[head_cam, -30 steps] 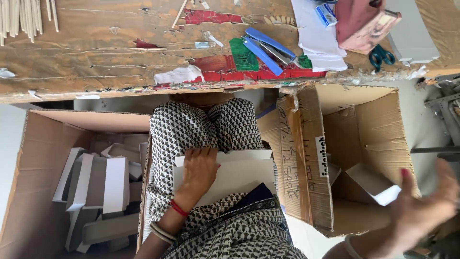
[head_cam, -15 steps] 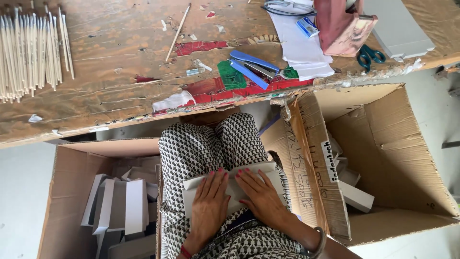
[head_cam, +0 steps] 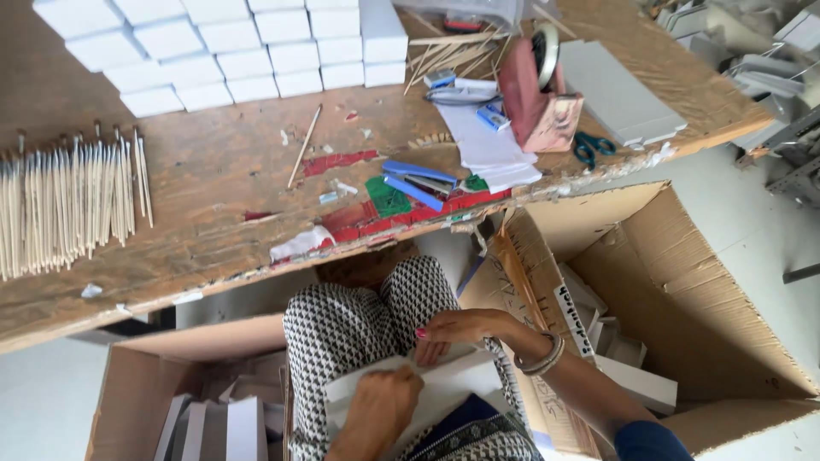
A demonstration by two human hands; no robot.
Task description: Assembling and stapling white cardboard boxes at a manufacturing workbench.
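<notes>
A flat white card sheet (head_cam: 453,388) lies on my lap, over black-and-white patterned cloth (head_cam: 342,333). My left hand (head_cam: 380,411) comes up from the bottom and grips the sheet's upper edge with curled fingers. My right hand (head_cam: 457,329), with bangles on the wrist, reaches in from the right. It pinches the same edge a little farther from me. The two hands are almost touching.
A worn wooden table (head_cam: 213,213) lies ahead, with a row of thin sticks (head_cam: 68,205), stacked white boxes (head_cam: 248,47), a blue stapler (head_cam: 418,179), scissors (head_cam: 589,149) and a pink tape dispenser (head_cam: 534,94). Open cardboard cartons stand at my left (head_cam: 128,376) and right (head_cam: 683,282), holding white pieces.
My right hand has come out of the right carton onto the sheet. Both hands have slid up to its far edge. The view has tilted up onto the table.
</notes>
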